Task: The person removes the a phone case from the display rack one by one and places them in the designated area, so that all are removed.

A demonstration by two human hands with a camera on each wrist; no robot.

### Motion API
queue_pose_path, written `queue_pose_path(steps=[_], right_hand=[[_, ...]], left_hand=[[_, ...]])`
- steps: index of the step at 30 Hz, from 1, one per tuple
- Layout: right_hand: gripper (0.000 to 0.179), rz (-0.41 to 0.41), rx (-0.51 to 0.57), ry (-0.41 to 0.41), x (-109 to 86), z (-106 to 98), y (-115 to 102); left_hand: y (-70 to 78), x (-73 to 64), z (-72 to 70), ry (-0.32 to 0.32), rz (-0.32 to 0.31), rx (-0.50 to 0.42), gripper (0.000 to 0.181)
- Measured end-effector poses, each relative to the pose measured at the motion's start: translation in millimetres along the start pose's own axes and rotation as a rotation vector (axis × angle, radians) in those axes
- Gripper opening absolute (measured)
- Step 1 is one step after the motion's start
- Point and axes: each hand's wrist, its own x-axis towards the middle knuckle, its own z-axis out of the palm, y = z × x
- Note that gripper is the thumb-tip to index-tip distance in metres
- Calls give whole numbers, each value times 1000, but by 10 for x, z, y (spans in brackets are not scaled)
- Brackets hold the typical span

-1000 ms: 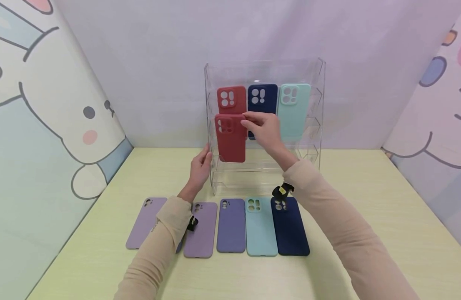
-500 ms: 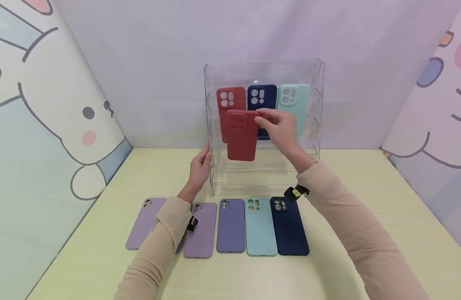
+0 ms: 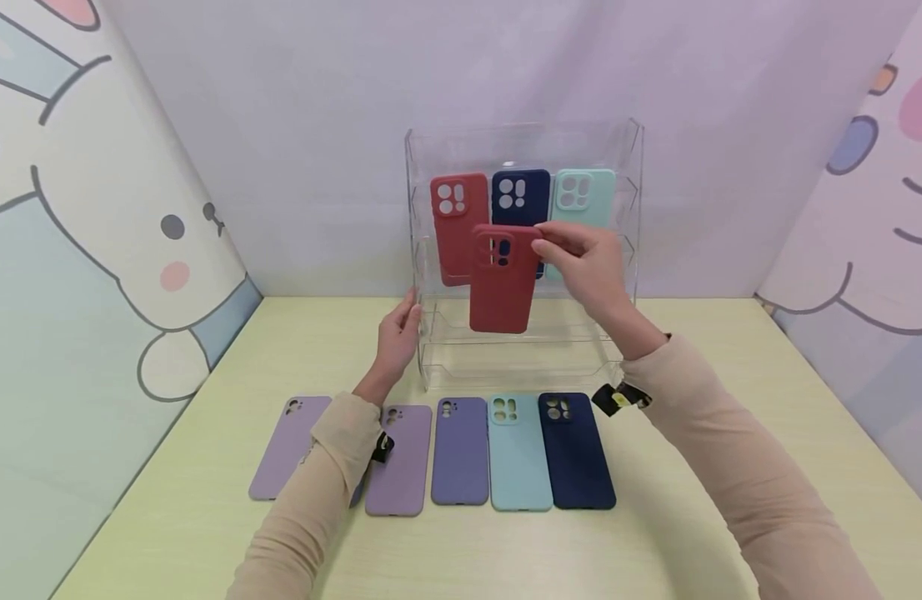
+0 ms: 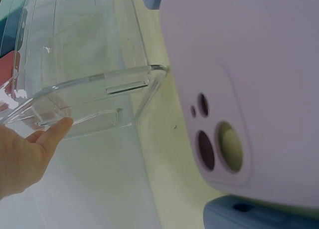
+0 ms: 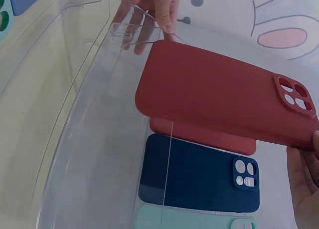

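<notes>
My right hand pinches a red phone case by its top right corner, between thumb and fingers. The case hangs upright in front of a clear acrylic display rack, its camera cutouts at the top left. Behind it on the rack's upper tier stand another red case, a navy case and a mint case. The held case overlaps part of the navy one in the head view. My left hand grips the rack's left side panel, its thumb on one face and fingers seen through the plastic.
Along the table before the rack lie a lilac case, a second lilac case, a violet-blue case, a light blue case and a navy case. A bluish case is mostly under the left sleeve. Cartoon-printed panels flank the table.
My right hand has carried the red case rightward, from in front of the standing red case to partly in front of the navy one. My left hand stays on the rack's side.
</notes>
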Motion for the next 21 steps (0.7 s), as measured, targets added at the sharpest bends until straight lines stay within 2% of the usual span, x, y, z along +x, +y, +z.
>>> queue_pose_path(steps=[12, 21], right_hand=[[27, -17, -38, 4, -184, -216, -11], [27, -8, -46, 11, -317, -383, -1]], left_hand=[[-16, 8, 1, 5, -32, 26, 42], [-4, -5, 2, -5, -27, 41, 42]])
